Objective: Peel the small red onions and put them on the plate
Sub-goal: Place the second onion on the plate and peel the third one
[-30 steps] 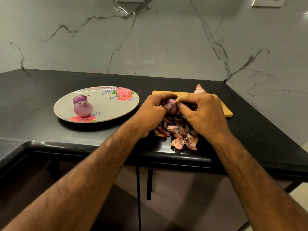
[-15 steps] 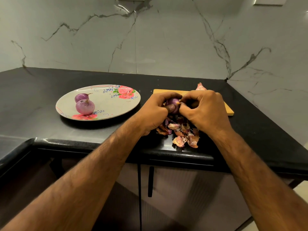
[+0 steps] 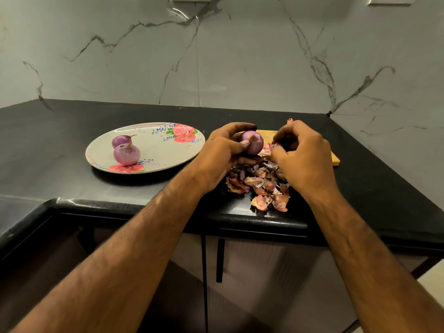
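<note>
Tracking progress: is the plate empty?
Not empty: a front onion and a back onion sit on the plate.

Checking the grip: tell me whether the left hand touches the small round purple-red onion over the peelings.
Touching. Head view shows the left hand curling thumb and fingers round the small round purple-red onion.

The counter (image 3: pixel 60 145) is black, smooth stone and a bit shiny. The wall (image 3: pixel 240 63) is smooth like marble, with grey lines. The plate (image 3: pixel 158 150) is glossy, with painted flowers. The board (image 3: pixel 266 133) is matt wood. The onion skins (image 3: pixel 260 186) look dry and thin like paper. The peeled onion (image 3: pixel 253 144) is smooth and shiny.
</note>
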